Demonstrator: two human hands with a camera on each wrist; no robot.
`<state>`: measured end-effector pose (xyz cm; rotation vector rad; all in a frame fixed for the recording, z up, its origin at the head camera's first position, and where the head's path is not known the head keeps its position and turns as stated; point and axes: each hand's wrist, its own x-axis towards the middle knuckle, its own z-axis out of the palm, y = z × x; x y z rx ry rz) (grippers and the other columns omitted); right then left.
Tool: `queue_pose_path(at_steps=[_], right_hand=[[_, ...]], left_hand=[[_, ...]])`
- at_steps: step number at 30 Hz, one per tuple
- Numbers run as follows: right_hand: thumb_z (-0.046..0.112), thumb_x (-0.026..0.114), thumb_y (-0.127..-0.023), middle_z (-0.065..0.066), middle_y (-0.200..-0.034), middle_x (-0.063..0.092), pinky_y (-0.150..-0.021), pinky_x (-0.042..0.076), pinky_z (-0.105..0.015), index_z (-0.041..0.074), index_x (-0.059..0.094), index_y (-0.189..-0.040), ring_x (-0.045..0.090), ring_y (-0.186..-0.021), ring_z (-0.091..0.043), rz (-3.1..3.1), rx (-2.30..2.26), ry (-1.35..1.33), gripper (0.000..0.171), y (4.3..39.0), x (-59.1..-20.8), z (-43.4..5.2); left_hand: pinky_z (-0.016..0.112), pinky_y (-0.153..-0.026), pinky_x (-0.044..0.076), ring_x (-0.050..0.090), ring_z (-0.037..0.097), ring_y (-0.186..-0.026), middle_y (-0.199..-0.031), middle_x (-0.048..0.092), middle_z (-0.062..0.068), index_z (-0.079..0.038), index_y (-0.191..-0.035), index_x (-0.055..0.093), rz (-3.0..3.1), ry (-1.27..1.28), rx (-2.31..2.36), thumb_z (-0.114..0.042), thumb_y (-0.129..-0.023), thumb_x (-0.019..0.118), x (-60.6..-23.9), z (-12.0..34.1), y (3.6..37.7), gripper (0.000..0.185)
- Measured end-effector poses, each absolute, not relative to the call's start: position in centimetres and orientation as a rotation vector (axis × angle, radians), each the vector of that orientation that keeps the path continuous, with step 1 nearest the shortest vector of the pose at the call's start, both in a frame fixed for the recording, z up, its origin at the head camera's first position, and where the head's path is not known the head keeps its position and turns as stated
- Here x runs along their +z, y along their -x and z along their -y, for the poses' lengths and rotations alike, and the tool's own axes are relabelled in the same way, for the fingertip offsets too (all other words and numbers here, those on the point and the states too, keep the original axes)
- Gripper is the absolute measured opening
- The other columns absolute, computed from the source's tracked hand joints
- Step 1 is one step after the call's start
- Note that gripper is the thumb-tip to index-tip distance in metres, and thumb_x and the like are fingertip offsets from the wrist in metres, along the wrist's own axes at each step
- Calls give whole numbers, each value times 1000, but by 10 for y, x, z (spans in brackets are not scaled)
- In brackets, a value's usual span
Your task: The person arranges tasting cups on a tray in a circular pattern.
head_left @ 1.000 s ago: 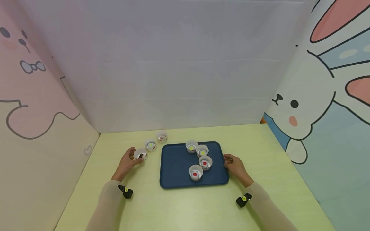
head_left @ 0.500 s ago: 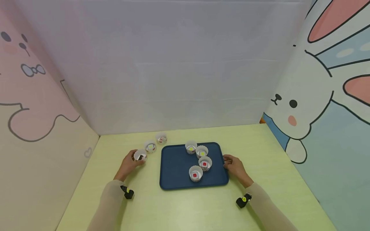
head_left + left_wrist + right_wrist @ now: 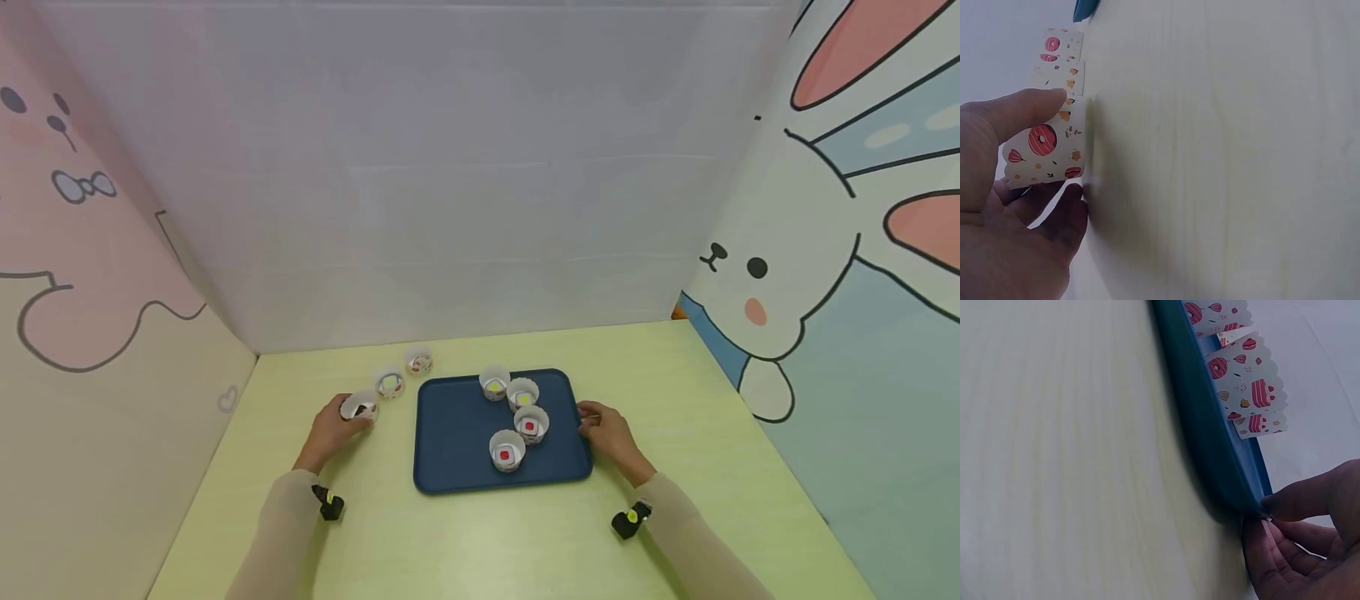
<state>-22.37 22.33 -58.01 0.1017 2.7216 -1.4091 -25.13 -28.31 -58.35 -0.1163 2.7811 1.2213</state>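
While the left hand (image 3: 330,429) curls thumb and fingers round the nearest paper cup (image 3: 359,407), which stands on the table (image 3: 480,542) just left of the blue tray (image 3: 457,442), the right hand (image 3: 611,435) pinches the tray's right rim and steadies it. Judging by the four cups (image 3: 517,421) already on the tray and two more cups (image 3: 403,372) waiting beside it, the step in hand looks like picking up this cup. A next move would call for lifting it upright over the rim and setting it on bare tray without crushing its thin wall.
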Motion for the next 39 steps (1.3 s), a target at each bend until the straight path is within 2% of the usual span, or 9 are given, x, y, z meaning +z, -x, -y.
queue_pose_path(at_steps=[7, 17, 23, 32, 39], right_hand=[[-3, 61, -83, -22, -117, 67, -74, 52, -30, -4, 59, -130, 67, -96, -29, -2716, -1398, -103, 47, 224, -579, -223], [-3, 61, -83, -23, -117, 67, -73, 50, -29, -4, 59, -130, 66, -95, -29, -2716, -1400, -101, 47, 223, -577, -223], [-3, 60, -83, -22, -117, 67, -74, 51, -29, -3, 59, -130, 67, -95, -28, -2726, -1384, -105, 47, 224, -580, -224], [-3, 60, -84, -22, -117, 67, -77, 52, -33, -3, 59, -130, 67, -97, -28, -2721, -1377, -102, 47, 225, -582, -224], [-4, 60, -83, -22, -117, 67, -77, 52, -34, -3, 58, -131, 66, -96, -28, -2709, -1389, -98, 47, 226, -580, -223]], left_hand=[[49, -92, 48, 54, 39, -118, -136, 52, 29, 4, -141, 40, -2774, 118, 1209, -31, -88, 71, -579, 288, 244, 71], [55, -99, 44, 50, 43, -125, -141, 48, 31, 3, -143, 38, -2804, 165, 1184, -31, -86, 73, -565, 287, 232, 75], [56, -97, 46, 50, 44, -125, -141, 48, 30, 1, -144, 38, -2825, 127, 1230, -31, -87, 72, -551, 278, 225, 74], [45, -86, 55, 59, 39, -116, -139, 51, 25, -3, -144, 40, -2820, 42, 1318, -26, -87, 72, -530, 256, 216, 69], [41, -81, 56, 64, 34, -109, -132, 57, 18, -9, -141, 45, -2781, -25, 1342, -26, -85, 74, -521, 236, 216, 65]])
